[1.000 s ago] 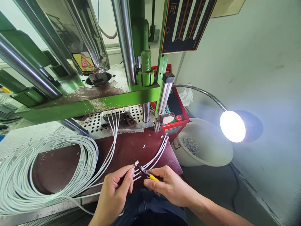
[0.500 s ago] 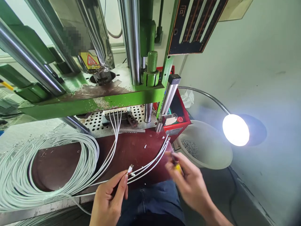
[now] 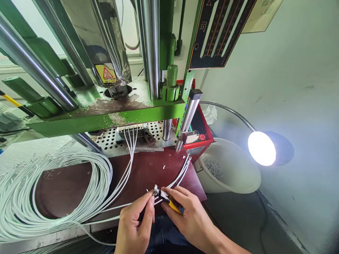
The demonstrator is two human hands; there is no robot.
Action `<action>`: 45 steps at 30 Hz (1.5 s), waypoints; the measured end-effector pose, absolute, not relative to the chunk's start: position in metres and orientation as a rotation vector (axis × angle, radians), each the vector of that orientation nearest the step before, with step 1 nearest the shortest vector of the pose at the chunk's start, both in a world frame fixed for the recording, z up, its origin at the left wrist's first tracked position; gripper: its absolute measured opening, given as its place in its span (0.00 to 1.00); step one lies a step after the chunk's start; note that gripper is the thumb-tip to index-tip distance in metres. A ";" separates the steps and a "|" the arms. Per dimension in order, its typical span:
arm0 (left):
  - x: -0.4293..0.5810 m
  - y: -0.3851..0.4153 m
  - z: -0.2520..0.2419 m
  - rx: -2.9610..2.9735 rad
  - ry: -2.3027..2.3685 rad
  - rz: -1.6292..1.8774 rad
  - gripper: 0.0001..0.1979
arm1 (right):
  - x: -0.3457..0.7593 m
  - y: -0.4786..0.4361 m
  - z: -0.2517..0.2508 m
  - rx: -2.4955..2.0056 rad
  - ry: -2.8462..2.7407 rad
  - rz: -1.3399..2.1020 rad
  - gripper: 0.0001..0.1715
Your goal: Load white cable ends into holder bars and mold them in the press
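Observation:
My left hand (image 3: 139, 222) pinches the end of a white cable, whose small plug (image 3: 155, 187) sticks up past the fingertips. My right hand (image 3: 189, 208) is wrapped round a pair of cutting pliers (image 3: 173, 206) with yellow and black handles. Their jaws meet the plug end, just beside my left fingertips; whether they are closed on it I cannot tell. Under and behind my hands, several white cables (image 3: 182, 173) with metal-tipped plugs lie across the dark red tabletop (image 3: 150, 167). A large coil of white cable (image 3: 103, 173) lies to the left.
A green press (image 3: 113, 121) with steel columns stands ahead, several cables running into a mould (image 3: 129, 131) beneath it. Right of it are a red control box (image 3: 197, 144), a white bin (image 3: 235, 176) with scraps inside, and a lit lamp (image 3: 261, 148). White bits litter the tabletop.
My right hand has moved left with the pliers, bringing their jaws to the plug. My left hand has shifted slightly right, still holding the cable end. The camera view has tilted a little.

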State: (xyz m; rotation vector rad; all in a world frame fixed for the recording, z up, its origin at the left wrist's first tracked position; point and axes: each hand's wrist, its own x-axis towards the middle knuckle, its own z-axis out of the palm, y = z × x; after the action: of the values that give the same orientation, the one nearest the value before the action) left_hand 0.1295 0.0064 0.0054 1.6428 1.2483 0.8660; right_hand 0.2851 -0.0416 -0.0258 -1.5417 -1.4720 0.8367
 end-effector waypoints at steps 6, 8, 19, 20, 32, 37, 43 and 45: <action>0.122 0.008 0.006 1.489 1.255 0.862 0.15 | 0.330 -0.044 -0.018 -1.244 -0.747 1.198 0.24; 0.119 0.010 0.006 1.427 1.232 0.843 0.15 | 0.353 -0.054 -0.016 -1.431 -1.036 1.108 0.21; 0.137 0.012 0.010 1.176 1.128 0.748 0.20 | 0.348 -0.038 -0.031 -1.825 -1.792 0.283 0.10; 0.138 0.012 0.010 1.144 1.123 0.743 0.20 | 0.338 -0.026 -0.032 -1.799 -1.872 0.242 0.10; 0.129 0.026 0.002 0.775 0.954 0.718 0.18 | 0.285 0.040 -0.040 -1.385 -1.731 0.668 0.18; 0.131 0.029 -0.001 0.824 0.887 0.628 0.18 | 0.288 0.010 -0.008 -1.311 -1.303 1.174 0.23; 0.123 0.021 -0.008 0.989 0.914 0.514 0.23 | 0.295 0.025 -0.002 -1.270 -0.931 1.283 0.26; 0.115 0.012 -0.012 1.066 0.976 0.473 0.25 | 0.303 0.037 0.002 -1.204 -0.799 1.171 0.26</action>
State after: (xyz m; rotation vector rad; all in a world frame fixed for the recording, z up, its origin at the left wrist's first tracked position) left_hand 0.1148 0.0125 -0.0125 1.0657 0.9761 0.4725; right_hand 0.3027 0.0369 0.0016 -1.2043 -0.7986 1.1713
